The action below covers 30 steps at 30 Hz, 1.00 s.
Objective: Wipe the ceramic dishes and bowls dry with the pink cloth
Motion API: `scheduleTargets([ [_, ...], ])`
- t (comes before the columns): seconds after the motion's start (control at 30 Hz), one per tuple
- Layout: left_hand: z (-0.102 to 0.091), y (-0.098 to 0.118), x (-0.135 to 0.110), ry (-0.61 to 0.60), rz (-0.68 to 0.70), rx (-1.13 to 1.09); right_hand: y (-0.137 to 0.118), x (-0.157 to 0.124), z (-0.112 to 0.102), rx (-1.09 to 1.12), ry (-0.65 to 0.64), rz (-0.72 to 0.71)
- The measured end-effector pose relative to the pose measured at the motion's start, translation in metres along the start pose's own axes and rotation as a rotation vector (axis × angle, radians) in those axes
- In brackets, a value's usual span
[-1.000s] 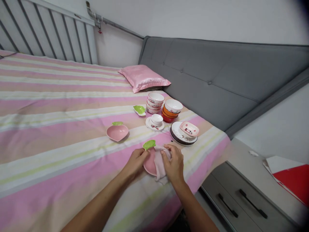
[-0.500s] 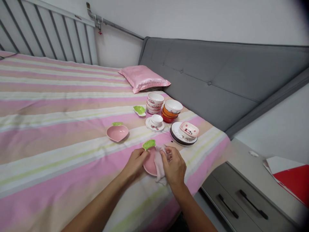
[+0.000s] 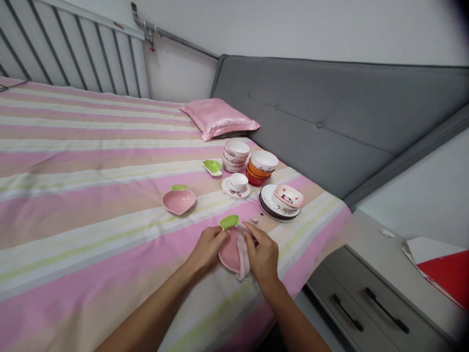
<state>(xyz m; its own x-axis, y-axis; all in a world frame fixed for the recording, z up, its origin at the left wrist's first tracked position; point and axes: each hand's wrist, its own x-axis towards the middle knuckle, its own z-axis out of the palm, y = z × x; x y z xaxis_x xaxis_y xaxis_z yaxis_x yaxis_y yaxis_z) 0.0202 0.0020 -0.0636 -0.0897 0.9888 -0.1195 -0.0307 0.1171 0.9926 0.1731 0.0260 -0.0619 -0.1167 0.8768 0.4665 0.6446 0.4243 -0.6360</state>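
A pink peach-shaped dish [image 3: 229, 252] with a green leaf edge is tilted up above the bed's front part. My left hand [image 3: 208, 248] grips its left rim, thumb on the inside. A pale pink cloth [image 3: 243, 256] is folded over the dish's right side. My right hand [image 3: 263, 249] pinches the cloth against that rim, its fingers partly hidden behind. A matching pink dish [image 3: 179, 201] lies on the bed to the left.
Beyond my hands stand white bowls [image 3: 236, 155], orange and red bowls [image 3: 258, 171], small plates [image 3: 235, 192] with little bowls, and dark-rimmed plates [image 3: 273, 208] under a pink rectangular dish [image 3: 288, 195]. A green leaf dish [image 3: 212, 167] and pillow [image 3: 220, 119] lie farther back. A nightstand [image 3: 366, 288] is right.
The cloth has been drawn closer round the dish's right rim, and my right hand has closed in on it. The dish is tilted slightly differently. My left hand keeps its grip.
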Motion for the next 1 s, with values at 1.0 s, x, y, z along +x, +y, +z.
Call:
scheduleTargets([
  [1.0,-0.003,0.009,-0.002,-0.006,0.019,-0.022,-0.007,0.005,-0.005,-0.12,-0.192,-0.088],
])
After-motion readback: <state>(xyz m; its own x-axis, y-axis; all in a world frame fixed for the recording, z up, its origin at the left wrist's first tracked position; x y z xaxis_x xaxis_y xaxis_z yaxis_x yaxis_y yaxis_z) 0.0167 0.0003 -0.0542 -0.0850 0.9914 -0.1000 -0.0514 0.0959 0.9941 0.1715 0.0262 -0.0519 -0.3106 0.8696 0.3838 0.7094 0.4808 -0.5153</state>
